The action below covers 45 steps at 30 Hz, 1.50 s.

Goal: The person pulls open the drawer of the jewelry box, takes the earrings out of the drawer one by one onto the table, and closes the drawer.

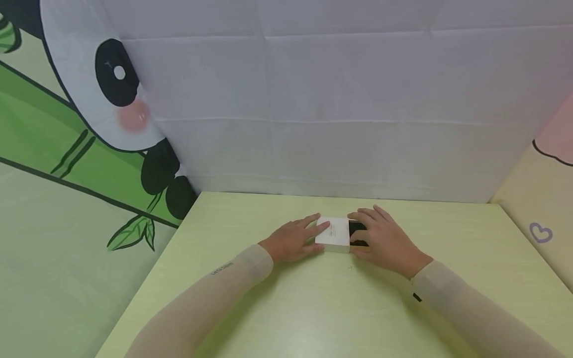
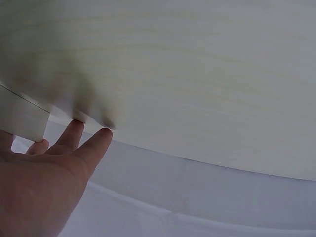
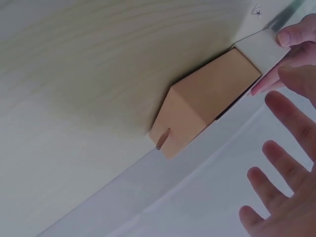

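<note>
A small white box sleeve (image 1: 333, 231) lies on the table, with a drawer drawn partly out of its right end. From above the drawer (image 1: 357, 232) looks black; in the right wrist view its sides are orange-brown (image 3: 217, 89), with a small pull tab (image 3: 163, 138) on the end. My left hand (image 1: 293, 240) holds the sleeve, thumb at the near side and fingers over the top and far side. Over the drawer is my right hand (image 1: 386, 242), its fingers spread apart in the right wrist view. In the left wrist view the sleeve (image 2: 24, 118) shows only partly.
The pale wood-grain table (image 1: 286, 308) meets a white hanging cloth (image 1: 331, 99) just beyond the box. A printed panda and bamboo cover the left cloth (image 1: 89, 124). At the right stands a cream and pink panel (image 1: 537, 214) with a small heart.
</note>
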Each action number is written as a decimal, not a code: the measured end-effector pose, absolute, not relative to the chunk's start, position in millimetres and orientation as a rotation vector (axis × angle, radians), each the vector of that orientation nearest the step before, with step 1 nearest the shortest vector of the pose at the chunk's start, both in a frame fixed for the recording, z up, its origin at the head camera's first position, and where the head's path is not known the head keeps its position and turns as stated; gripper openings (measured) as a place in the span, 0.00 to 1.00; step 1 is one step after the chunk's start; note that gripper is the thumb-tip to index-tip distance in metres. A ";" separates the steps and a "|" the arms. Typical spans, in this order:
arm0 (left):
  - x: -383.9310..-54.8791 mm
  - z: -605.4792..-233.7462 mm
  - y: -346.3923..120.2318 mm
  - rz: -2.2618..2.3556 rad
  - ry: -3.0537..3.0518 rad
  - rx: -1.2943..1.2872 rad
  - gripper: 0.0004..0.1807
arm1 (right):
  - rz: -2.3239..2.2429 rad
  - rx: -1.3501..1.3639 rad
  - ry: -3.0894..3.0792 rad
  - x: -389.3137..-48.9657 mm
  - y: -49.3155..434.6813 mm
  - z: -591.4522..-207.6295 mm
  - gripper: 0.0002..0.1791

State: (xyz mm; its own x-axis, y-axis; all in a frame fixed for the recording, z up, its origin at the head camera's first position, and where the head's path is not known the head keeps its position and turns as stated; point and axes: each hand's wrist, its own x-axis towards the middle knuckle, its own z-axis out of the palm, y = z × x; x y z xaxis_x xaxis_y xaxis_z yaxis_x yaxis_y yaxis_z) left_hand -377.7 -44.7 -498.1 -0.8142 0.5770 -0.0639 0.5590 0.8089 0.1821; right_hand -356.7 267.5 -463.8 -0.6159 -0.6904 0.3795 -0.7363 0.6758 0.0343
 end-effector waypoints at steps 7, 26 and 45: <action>-377.8 -498.6 -43.9 0.235 2.873 0.900 0.42 | 0.161 1.099 -2.551 -362.3 272.8 -465.4 0.14; -375.2 -496.9 -44.7 0.235 2.882 0.915 0.41 | 0.166 1.046 -2.591 -366.6 277.2 -466.0 0.13; -372.3 -498.1 -47.8 0.232 2.872 0.920 0.42 | 0.152 1.015 -2.619 -364.7 276.0 -466.3 0.07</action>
